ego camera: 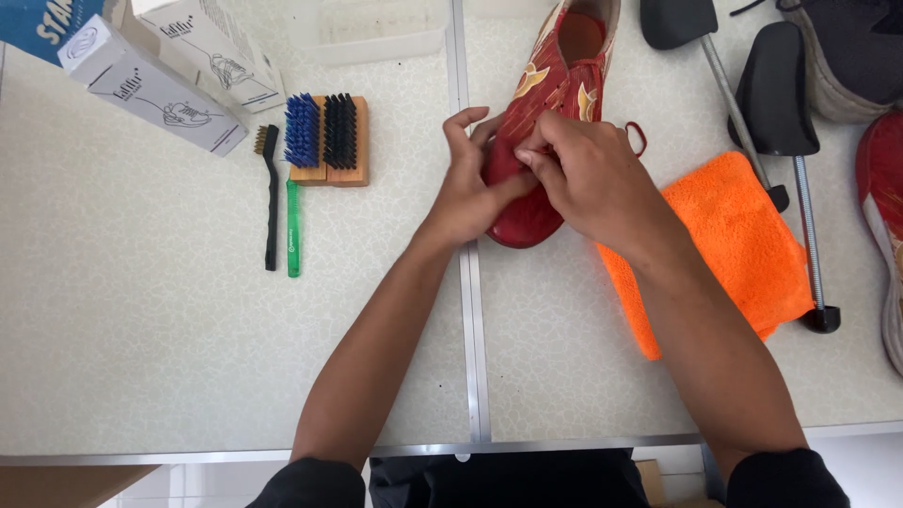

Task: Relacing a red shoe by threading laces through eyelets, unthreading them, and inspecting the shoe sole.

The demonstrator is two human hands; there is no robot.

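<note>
A red shoe (546,85) with yellow and orange patterns lies on the pale table, toe toward me. My left hand (467,183) grips the toe end from the left side. My right hand (588,174) rests on top of the shoe, fingertips pinched at the lacing near the front. A loop of red lace (638,136) sticks out to the right of my right hand. The toe itself is partly hidden under both hands.
An orange cloth (734,245) lies right of the shoe. Two black shoe trees (776,94) and other shoes (879,188) sit at the far right. To the left are wooden brushes (329,136), two thin handled brushes (280,212) and white boxes (160,89). A metal seam (467,310) splits the table.
</note>
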